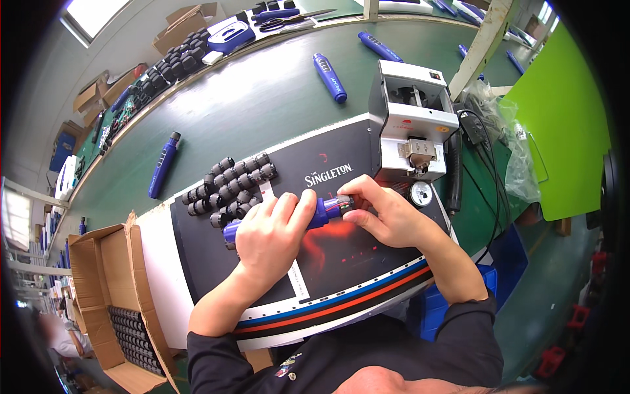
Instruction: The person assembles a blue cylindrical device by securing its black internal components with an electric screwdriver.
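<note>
My left hand (pixel 270 231) is wrapped round a blue cylindrical device (pixel 321 215), held level above a dark printed mat (pixel 223 289). At the device's right end, thin coloured wires show beside a small dark end piece (pixel 344 205). The thumb and fingers of my right hand (pixel 387 213) pinch that end piece. Under and behind my left hand, several black ring-shaped parts (pixel 230 187) lie in rows on the mat. A white strip (pixel 298 282) on the mat runs partly beneath my left hand.
A white and grey bench machine (pixel 420 125) stands at the back right, with a small round tin (pixel 420 194) and a black-handled tool (pixel 454 177) near it. Similar blue devices (pixel 329 77) lie across the green bench (pixel 243 98). A cardboard box (pixel 118 276) with black parts stands left.
</note>
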`<move>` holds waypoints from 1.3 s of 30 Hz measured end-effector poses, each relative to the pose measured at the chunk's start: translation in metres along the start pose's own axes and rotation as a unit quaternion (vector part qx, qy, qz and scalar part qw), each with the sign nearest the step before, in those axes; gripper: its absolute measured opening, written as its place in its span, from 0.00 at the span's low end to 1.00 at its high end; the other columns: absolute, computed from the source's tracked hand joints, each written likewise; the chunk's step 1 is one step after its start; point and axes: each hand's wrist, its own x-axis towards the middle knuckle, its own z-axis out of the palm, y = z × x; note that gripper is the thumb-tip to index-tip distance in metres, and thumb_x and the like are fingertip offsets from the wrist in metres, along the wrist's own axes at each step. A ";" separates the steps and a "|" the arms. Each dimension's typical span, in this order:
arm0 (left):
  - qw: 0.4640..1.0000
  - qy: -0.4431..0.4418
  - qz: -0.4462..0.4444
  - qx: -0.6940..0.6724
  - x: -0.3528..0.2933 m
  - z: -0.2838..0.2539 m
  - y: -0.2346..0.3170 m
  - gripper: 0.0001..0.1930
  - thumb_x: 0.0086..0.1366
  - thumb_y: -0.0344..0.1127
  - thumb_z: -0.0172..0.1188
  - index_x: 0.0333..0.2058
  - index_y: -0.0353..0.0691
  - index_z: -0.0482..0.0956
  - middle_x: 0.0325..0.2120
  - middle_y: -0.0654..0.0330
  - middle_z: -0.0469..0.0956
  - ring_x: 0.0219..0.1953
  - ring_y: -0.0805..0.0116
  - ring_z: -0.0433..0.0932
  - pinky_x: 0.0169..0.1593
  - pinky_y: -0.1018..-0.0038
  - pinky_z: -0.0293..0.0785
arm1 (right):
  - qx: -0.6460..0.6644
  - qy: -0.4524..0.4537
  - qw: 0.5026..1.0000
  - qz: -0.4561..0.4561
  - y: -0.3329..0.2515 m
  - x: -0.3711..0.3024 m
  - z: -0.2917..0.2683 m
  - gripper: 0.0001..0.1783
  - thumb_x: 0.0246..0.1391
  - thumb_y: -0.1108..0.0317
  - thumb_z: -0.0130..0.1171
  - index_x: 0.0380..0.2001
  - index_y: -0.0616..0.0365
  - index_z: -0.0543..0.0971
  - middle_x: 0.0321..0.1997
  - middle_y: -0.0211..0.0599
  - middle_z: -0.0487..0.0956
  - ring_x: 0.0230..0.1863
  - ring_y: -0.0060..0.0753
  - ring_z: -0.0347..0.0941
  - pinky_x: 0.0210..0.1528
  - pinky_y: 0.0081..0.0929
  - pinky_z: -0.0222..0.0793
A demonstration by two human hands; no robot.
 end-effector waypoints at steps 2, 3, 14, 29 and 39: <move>1.000 -0.002 0.005 0.012 -0.001 0.001 0.000 0.18 0.55 0.31 0.61 0.47 0.46 0.78 0.30 0.65 0.74 0.32 0.66 0.78 0.33 0.71 0.74 | 0.006 0.003 1.000 -0.006 0.005 0.000 0.002 0.16 0.65 0.70 0.60 0.51 0.59 0.68 0.30 0.42 0.78 0.30 0.40 0.76 0.38 0.32 0.71; 1.000 0.001 0.003 0.006 -0.002 0.002 0.000 0.20 0.54 0.31 0.63 0.48 0.46 0.78 0.30 0.64 0.74 0.32 0.66 0.78 0.33 0.71 0.74 | 0.005 0.003 1.000 -0.007 0.005 0.000 0.002 0.16 0.65 0.70 0.60 0.51 0.59 0.68 0.30 0.42 0.78 0.30 0.40 0.76 0.38 0.32 0.71; 0.953 -0.115 -0.148 -0.236 0.043 -0.015 -0.026 0.28 0.58 0.51 0.73 0.51 0.41 0.75 0.42 0.50 0.81 0.44 0.46 0.82 0.47 0.61 0.77 | -0.055 0.258 0.963 -0.046 0.000 -0.011 -0.043 0.22 0.70 0.53 0.56 0.58 0.56 0.72 0.35 0.30 0.75 0.31 0.17 0.70 0.34 0.19 0.69; 0.936 -0.142 -0.272 0.175 0.109 0.125 -0.218 0.33 0.65 0.54 0.64 0.61 0.38 0.71 0.56 0.39 0.73 0.59 0.42 0.73 0.61 0.53 0.72 | -0.401 0.270 0.747 0.456 0.054 -0.054 -0.125 0.34 0.60 0.51 0.64 0.61 0.60 0.67 0.53 0.58 0.78 0.55 0.62 0.76 0.56 0.51 0.73; 0.938 -0.118 -0.317 -0.078 0.196 0.191 -0.115 0.30 0.58 0.57 0.70 0.44 0.34 0.76 0.45 0.41 0.79 0.49 0.44 0.81 0.52 0.55 0.78 | 0.262 0.450 0.849 0.086 -0.009 -0.066 -0.146 0.35 0.64 0.52 0.63 0.62 0.69 0.68 0.39 0.32 0.73 0.36 0.18 0.66 0.38 0.19 0.65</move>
